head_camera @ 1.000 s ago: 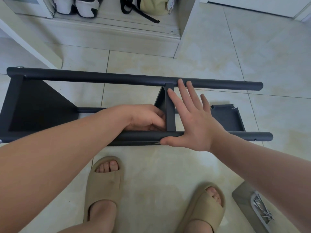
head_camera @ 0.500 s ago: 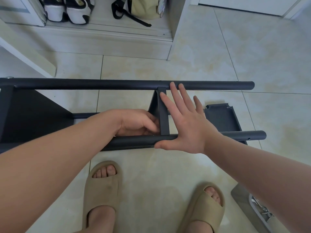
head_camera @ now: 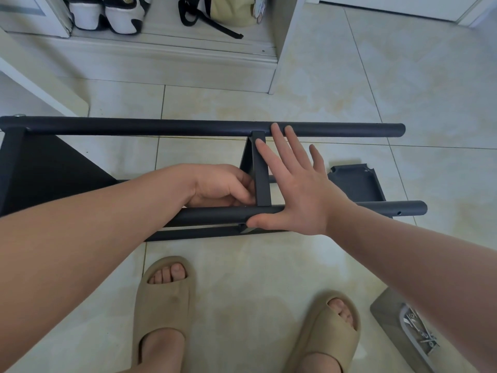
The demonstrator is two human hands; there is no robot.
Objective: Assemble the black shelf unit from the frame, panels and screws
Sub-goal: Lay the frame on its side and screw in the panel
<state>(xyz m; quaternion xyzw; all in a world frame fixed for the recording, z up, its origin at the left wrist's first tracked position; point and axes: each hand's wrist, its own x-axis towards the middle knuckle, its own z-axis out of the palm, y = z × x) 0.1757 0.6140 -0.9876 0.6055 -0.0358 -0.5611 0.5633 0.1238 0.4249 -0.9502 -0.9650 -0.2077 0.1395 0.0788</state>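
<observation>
Black shelf unit, part-assembled: frame [head_camera: 336, 129] lying on its side on the tiled floor [head_camera: 349, 90], with its far tube [head_camera: 134, 126] and near tube [head_camera: 390, 208] running left to right. End panel [head_camera: 48, 173] fitted between the tubes at the left. Middle panel [head_camera: 262, 179] standing on edge between the two tubes, near centre. Loose panel [head_camera: 357, 181], with notched corners, flat on the floor beyond the near tube's right end. Left hand [head_camera: 223, 187]: inside the frame, against the middle panel's left face, fingers [head_camera: 242, 196] curled and apparently gripping the panel near its lower corner, though the contact is partly hidden. Right hand [head_camera: 298, 195]: flat on the panel's right side, fingers straight and spread, holding nothing; two fingertips touch the far tube and the thumb lies along the near tube. Pair of beige slides [head_camera: 164, 300] on the person's feet, near the frame. Tray [head_camera: 403, 323] holding screws [head_camera: 425, 339] at the lower right edge, well apart from both hands. Sneakers [head_camera: 107, 12] and bag [head_camera: 231, 9] on a low ledge beyond the frame.
</observation>
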